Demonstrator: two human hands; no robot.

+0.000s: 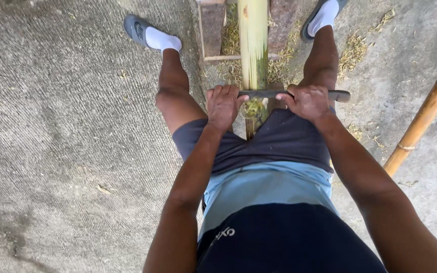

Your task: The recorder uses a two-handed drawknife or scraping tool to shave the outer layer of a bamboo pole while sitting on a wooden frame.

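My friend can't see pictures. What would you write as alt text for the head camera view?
Seen from above, a person's left hand and right hand grip the two ends of a flat dark metal blade laid across a thick yellow-green bamboo pole running out between their legs. Shavings litter the grey concrete ground, and a second brown bamboo pole lies to the right.

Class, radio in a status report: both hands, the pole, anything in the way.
Left hand and right hand gripping blade ends. Blade lies across green bamboo pole. Shavings piled at blade; second pole lies apart, right.
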